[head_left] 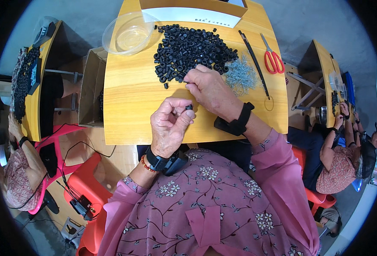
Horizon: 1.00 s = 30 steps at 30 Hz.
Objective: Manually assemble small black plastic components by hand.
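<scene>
Worktop (128,111): yellow wood, square, seen from above; the person sits at its near edge in a pink flowered top.

Cardboard box (91,87): open, standing off the worktop's left edge, well apart from the hands.

Pile of black rings (188,49): many small black cylindrical pieces heaped at the far centre of the worktop, a few strays lying loose at its near left fringe.

Clear plastic bowl (128,33): round, at the far left corner, just left of the pile.

Right hand (209,87): palm down, resting at the near edge of the pile, fingers curled and drawn together with the tips among the pieces. Whether a piece is pinched between them cannot be told. Black strap on the wrist.

Left hand (169,123): raised near the worktop's front edge, fingers curled inward, nearly closed. Thumb and forefinger pinch a single black ring (189,107), which sits just below the right hand. Black wrist device and a bead bracelet on this wrist.

Heap of small metal springs (241,77): silvery, right of the pile, just beside the right hand.

Red-handled scissors (272,56): far right of the worktop, lying flat.

Black rod (253,62): thin, lying diagonally between springs and scissors.

Other people sit at neighbouring tables left and right.
</scene>
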### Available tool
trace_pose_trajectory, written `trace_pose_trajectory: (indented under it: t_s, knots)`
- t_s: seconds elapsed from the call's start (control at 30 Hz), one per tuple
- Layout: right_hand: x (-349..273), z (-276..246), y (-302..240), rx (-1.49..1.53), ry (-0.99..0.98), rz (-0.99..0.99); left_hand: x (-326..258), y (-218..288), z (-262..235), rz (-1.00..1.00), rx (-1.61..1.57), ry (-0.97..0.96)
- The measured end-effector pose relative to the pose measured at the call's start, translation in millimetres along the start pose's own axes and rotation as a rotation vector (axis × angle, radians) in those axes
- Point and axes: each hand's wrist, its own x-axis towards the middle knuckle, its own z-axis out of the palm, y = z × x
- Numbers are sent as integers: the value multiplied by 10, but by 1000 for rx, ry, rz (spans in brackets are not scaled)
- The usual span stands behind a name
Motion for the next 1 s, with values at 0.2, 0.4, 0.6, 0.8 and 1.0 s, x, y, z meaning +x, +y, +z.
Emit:
trace_pose_trajectory:
  t_s: [0.2,0.4,0.6,0.8,1.0]
  knots:
    - [-95,11,-50,-131,-5,60,-20,-55,-75,28,-17,32]
    - [-255,-57,-120,-102,12,100,-5,-91,-105,71,11,3]
    - [-350,-100,-212,128,86,64,-9,-89,-98,66,0,15]
    - [-446,-27,-244,360,181,44,2,-48,-71,45,-23,44]
    - [-491,-87,-207,384,142,48,10,-88,-115,47,-7,7]
